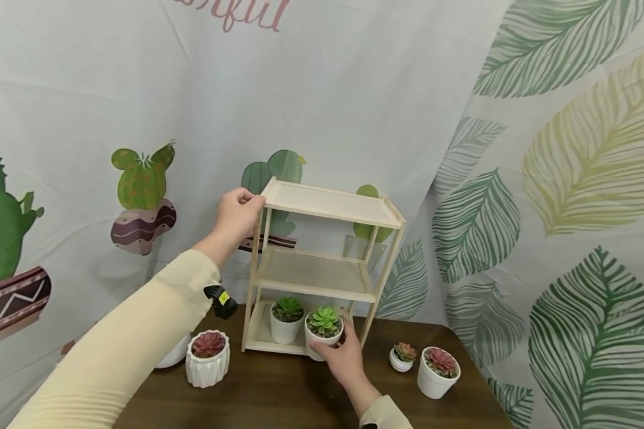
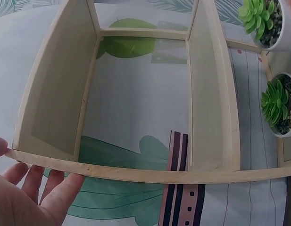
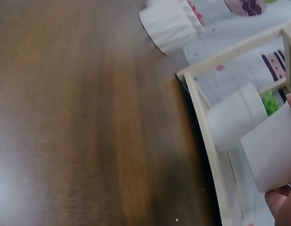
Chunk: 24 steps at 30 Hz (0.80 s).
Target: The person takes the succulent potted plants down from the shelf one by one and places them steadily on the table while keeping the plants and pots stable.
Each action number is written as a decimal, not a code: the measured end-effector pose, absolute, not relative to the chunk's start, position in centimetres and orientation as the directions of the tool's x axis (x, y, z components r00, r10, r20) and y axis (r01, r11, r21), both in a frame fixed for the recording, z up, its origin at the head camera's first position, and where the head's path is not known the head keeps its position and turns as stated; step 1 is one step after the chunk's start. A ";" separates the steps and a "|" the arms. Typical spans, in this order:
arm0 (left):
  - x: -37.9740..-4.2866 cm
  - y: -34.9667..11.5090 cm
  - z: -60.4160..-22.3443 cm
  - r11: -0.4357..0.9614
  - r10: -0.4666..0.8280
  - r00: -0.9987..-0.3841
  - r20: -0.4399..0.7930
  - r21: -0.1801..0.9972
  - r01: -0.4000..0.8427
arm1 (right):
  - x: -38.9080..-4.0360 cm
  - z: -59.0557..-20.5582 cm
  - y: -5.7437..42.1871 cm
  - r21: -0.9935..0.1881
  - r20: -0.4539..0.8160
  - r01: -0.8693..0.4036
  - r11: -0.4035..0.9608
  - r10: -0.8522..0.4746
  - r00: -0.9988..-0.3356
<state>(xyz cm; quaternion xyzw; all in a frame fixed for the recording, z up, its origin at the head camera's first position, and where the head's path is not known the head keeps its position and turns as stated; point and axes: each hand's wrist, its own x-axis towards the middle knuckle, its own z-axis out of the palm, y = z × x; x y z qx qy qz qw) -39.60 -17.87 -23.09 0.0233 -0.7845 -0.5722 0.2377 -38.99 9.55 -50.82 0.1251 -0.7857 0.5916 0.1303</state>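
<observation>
A light wooden three-tier shelf (image 1: 322,288) stands on the dark table. My left hand (image 1: 238,213) pinches the top left corner of its frame, thumb on one side and fingers on the other in the left wrist view. In my right hand (image 1: 345,358) is a white pot with a bright green succulent (image 1: 324,326), held by its side at the front of the bottom shelf. Just left of it, a second white pot with a darker green succulent (image 1: 286,325) sits on that shelf. The right wrist view shows the held white pot (image 3: 272,150) tilted in that view, close to the other pot (image 3: 235,117).
Left of the shelf stand a ribbed white pot with a red succulent (image 1: 208,363) and a partly hidden white pot (image 1: 173,356). To the right are a small striped pot (image 1: 402,359) and a white pot with a pink succulent (image 1: 436,380). A printed cloth (image 1: 322,107) hangs behind.
</observation>
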 end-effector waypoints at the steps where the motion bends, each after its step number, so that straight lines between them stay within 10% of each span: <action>1: -39.6 -17.8 -23.1 0.343 -0.308 -0.887 0.345 0.910 0.234 | -38.6 -50.8 9.6 -0.896 0.355 -0.356 0.265 -0.055 -0.933; 24: -39.0 -17.9 -23.2 0.309 -0.286 -0.909 0.304 0.927 0.212 | -31.3 -50.3 13.3 -0.955 0.213 -0.251 0.162 -0.218 -0.952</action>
